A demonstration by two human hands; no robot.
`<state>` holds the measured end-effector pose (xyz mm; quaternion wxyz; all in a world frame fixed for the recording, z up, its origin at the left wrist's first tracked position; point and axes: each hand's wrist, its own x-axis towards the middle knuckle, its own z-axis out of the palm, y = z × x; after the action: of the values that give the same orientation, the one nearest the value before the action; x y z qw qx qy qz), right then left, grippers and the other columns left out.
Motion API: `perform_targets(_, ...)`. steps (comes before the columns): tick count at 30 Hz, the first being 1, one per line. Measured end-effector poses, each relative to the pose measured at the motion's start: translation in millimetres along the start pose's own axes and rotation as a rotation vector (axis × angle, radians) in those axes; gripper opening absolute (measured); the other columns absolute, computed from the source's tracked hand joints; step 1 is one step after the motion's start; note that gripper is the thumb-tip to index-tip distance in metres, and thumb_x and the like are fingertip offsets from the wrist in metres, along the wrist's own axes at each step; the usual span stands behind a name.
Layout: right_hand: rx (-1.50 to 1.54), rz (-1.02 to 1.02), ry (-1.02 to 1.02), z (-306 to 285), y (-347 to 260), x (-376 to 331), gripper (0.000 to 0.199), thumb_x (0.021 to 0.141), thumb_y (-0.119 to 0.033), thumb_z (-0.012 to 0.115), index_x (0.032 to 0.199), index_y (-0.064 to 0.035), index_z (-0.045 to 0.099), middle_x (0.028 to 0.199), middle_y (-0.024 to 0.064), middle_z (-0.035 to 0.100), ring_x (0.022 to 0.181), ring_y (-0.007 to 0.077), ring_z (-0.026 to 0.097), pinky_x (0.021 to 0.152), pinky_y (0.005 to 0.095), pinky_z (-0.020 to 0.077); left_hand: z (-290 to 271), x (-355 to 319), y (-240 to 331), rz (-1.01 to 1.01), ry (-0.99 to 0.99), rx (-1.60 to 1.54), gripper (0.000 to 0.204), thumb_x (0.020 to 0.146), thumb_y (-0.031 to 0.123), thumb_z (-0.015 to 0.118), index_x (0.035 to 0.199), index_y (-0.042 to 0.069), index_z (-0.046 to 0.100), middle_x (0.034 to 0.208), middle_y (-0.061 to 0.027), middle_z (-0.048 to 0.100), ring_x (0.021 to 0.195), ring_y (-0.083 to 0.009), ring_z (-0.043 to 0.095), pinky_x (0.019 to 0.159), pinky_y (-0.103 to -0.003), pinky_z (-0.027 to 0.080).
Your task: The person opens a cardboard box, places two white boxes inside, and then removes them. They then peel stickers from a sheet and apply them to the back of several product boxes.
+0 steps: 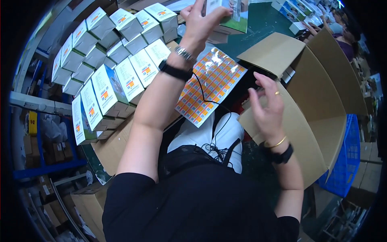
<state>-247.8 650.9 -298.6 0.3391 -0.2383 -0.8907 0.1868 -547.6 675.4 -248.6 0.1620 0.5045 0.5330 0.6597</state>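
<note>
My left hand (198, 25) is at the top edge with its thumb across a small white and green printed box (236, 25). Its fingers reach up along the box's left side, their tips partly cut off by the frame. Nothing is in my right hand (267, 107), whose fingers are apart beside a flap of the large open cardboard carton (324, 84). Between my arms lies a glossy sheet of orange and white square stickers (211, 86), with a thin black cord (200, 84) across it.
Stacked white boxes (115, 86) with orange stickers stand at the left on cardboard (111, 155). A blue plastic crate (347, 155) sits beside the carton. Another person (342, 34) is at the far right, near more boxes (296, 10). Blue shelving (50, 168) runs along the left.
</note>
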Motion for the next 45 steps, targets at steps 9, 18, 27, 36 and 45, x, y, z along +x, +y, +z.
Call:
perform_targets(9, 0.411, 0.414, 0.055, 129.0, 14.4, -27.2, 0.088, 0.102, -0.012, 0.074, 0.167, -0.0124, 0.015, 0.150, 0.0281, 0.047, 0.116, 0.0291, 0.069, 0.094, 0.0334, 0.0600, -90.8, -215.1, 56.8, -0.403, 0.037, -1.339, 0.076, 0.094, 0.051, 0.065, 0.154, 0.006, 0.052, 0.138, -0.0147, 0.068, 0.124, -0.0338, 0.067, 0.111, -0.047, 0.050)
perform_targets(18, 0.443, 0.446, -0.005, 106.1, -8.1, -13.1, 0.032, 0.097, 0.001, 0.073, 0.129, -0.0016, 0.068, 0.132, 0.0153, 0.066, 0.109, 0.0224, 0.069, 0.094, 0.0331, 0.0564, -107.1, -324.4, 34.0, -0.597, 0.302, -1.440, 0.089, 0.100, 0.068, 0.051, 0.167, 0.012, 0.032, 0.168, -0.0177, 0.039, 0.151, -0.0400, 0.042, 0.124, -0.062, 0.031)
perform_targets(27, -0.162, -0.339, 0.230, 32.6, -76.9, -26.1, 0.032, 0.092, 0.012, 0.064, 0.119, 0.0008, 0.077, 0.123, 0.0136, 0.071, 0.109, 0.0284, 0.069, 0.103, 0.0401, 0.0503, -85.7, -310.9, 23.7, -0.766, 0.213, -1.732, 0.092, 0.094, 0.072, 0.048, 0.168, 0.017, 0.037, 0.170, -0.0142, 0.039, 0.152, -0.0393, 0.041, 0.126, -0.063, 0.026)
perform_targets(36, -0.184, -0.165, 0.233, 57.6, -71.1, -25.8, 0.044, 0.099, -0.006, 0.067, 0.141, 0.0056, 0.064, 0.150, 0.0193, 0.052, 0.134, 0.0329, 0.054, 0.116, 0.0431, 0.0386, -34.7, -237.4, -17.2, -0.836, -0.037, -1.785, 0.090, 0.095, 0.073, 0.046, 0.164, 0.015, 0.042, 0.166, -0.0148, 0.043, 0.151, -0.0397, 0.041, 0.125, -0.062, 0.027)
perform_targets(45, 0.179, 0.044, 0.227, 146.2, -7.9, -15.8, 0.056, 0.108, -0.032, 0.058, 0.145, 0.0103, 0.056, 0.151, 0.0228, 0.049, 0.138, 0.0374, 0.047, 0.117, 0.0473, 0.0361, -40.5, -232.3, -20.5, -0.905, 0.253, -1.260, 0.078, 0.104, 0.060, 0.052, 0.162, 0.009, 0.041, 0.160, -0.0162, 0.050, 0.147, -0.0330, 0.048, 0.121, -0.054, 0.036)
